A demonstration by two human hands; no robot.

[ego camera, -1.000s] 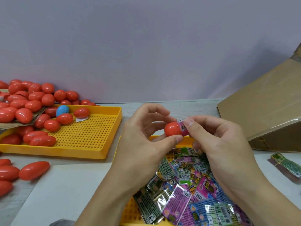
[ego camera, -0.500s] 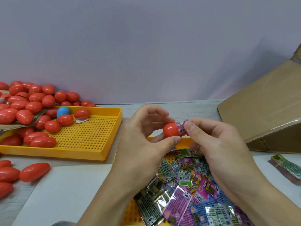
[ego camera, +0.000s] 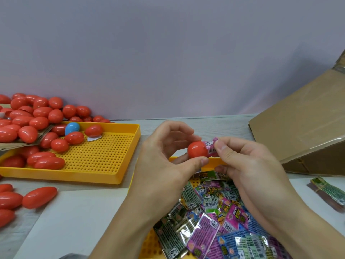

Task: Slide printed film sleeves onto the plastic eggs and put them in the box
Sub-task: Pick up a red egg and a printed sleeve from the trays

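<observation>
- risking a torn or creased pink film sleeve (ego camera: pixel 211 147) by tugging it at an angle over the red egg (ego camera: pixel 197 149), now only partly covered, at centre frame.
- risking the glossy egg squirting out from the light pinch and dropping among the loose sleeves (ego camera: pixel 220 212) at lower centre.
- risking the sleeve bunching at the egg's widest part, judging from how little is drawn on.
- left hand (ego camera: pixel 166 165) curling round the egg's bare end, thumb underneath, fingers arching over the top.
- right hand (ego camera: pixel 242 165) pinching the sleeve's edge between thumb and forefinger, remaining fingers folding beneath.
- hovering above the near yellow tray (ego camera: pixel 212 163), well apart from the cardboard box (ego camera: pixel 302 131) at right frame.
</observation>
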